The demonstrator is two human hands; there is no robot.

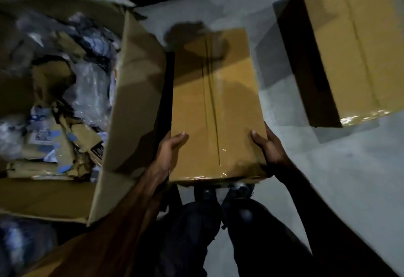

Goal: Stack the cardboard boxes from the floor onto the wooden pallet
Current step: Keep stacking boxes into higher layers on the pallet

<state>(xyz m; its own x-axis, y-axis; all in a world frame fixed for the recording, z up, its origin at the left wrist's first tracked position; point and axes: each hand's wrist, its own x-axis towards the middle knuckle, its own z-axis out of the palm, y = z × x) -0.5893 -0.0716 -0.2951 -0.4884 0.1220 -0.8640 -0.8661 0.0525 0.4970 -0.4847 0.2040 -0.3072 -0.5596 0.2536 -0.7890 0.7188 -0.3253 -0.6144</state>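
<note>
Head view. Sealed cardboard box at centre, taped along top seam, held at near end by both hands above shoes. Left hand grips left edge, thumb on top face, fingers hidden down side. Right hand grips right edge likewise. Second sealed box well apart at upper right on grey floor. Large open carton just beside held box on left, filled with torn cardboard and plastic scrap. Image blurred, dim.

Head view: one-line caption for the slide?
Both hands, left and right, grip a taped cardboard box between an open scrap-filled carton and another sealed box.
</note>
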